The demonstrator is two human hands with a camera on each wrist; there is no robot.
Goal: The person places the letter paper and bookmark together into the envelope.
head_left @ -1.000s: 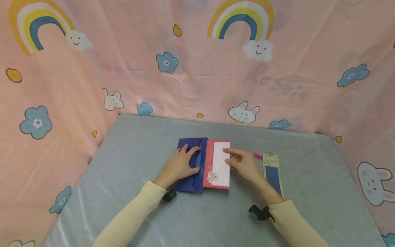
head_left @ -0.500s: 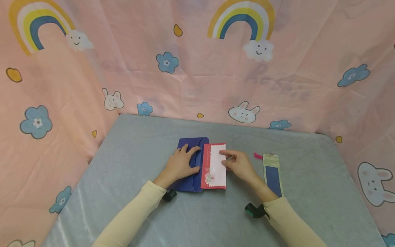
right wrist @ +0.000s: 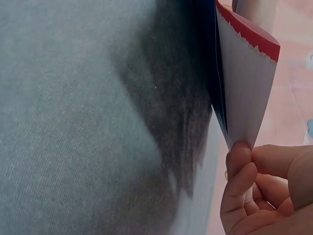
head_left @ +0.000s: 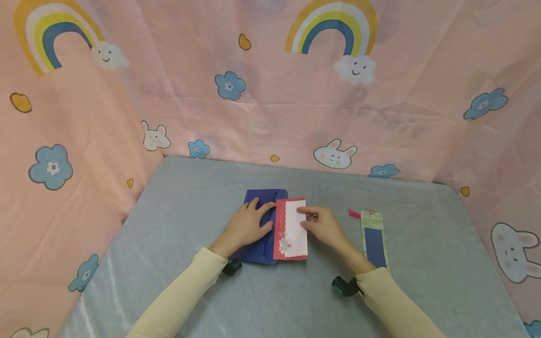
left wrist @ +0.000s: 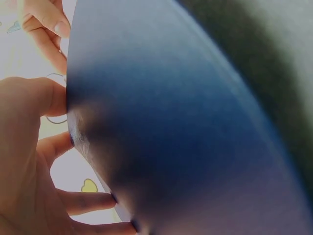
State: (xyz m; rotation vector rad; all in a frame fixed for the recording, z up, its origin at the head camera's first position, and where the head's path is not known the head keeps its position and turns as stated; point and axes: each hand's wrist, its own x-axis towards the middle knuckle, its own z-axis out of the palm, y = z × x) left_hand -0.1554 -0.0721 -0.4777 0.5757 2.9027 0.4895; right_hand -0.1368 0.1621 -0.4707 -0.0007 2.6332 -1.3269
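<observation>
A dark blue envelope lies on the table with its flap side to the right. My left hand rests on it, fingers spread and pressing on the paper. In the left wrist view the envelope's blue face fills much of the picture, the fingertips against its edge. My right hand pinches the right edge of a red and white greeting card with flowers printed on it. The card's left edge overlaps the envelope's flap. In the right wrist view, thumb and fingers grip the card, which stands slightly bowed apart at its fold.
To the right lies a green bookmark with a dark blue panel and a pink tassel, partly behind the right forearm. The table is covered in grey cloth. A pink curtain with printed rainbows hangs along its back and sides.
My right hand has moved a little left with the card, so the card covers more of the envelope's flap. My left hand has stayed on the envelope, its thumb and index finger shifting slightly.
</observation>
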